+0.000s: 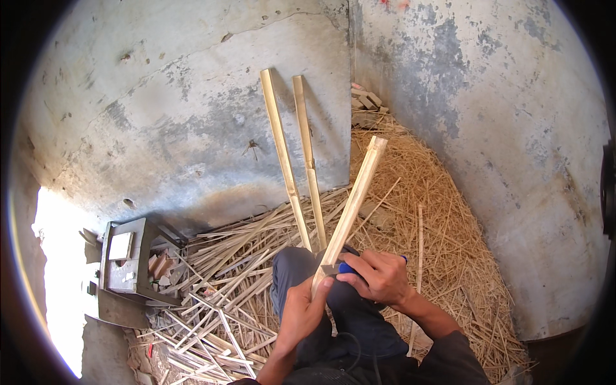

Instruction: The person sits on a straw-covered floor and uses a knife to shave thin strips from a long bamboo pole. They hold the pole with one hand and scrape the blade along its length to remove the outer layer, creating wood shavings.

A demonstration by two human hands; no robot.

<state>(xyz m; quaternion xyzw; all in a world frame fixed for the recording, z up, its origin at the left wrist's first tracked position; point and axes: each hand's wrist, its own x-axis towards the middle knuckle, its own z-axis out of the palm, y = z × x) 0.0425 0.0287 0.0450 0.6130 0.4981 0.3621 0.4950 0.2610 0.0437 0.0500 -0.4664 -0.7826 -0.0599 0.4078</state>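
Observation:
My left hand [301, 313] is closed around the lower end of a split bamboo strip [356, 194], which slants up and away to the right above my knees. In my right hand [385, 277] is a knife with a blue handle [351, 267]. Its short metal blade lies against the bamboo just above my left thumb. Beyond my knees, two more bamboo strips stand tilted against the wall, a wider one [279, 131] on the left and a narrower one [303, 122] beside it. My knees hide their lower ends.
A worn wooden box-like stand [126, 280] at the left holds broken brick pieces [160, 264]. Long bamboo slivers [224, 324] litter the floor on the left; fine shavings [443, 269] are heaped on the right. Bricks [367, 101] lie in the far corner between plastered walls [513, 147].

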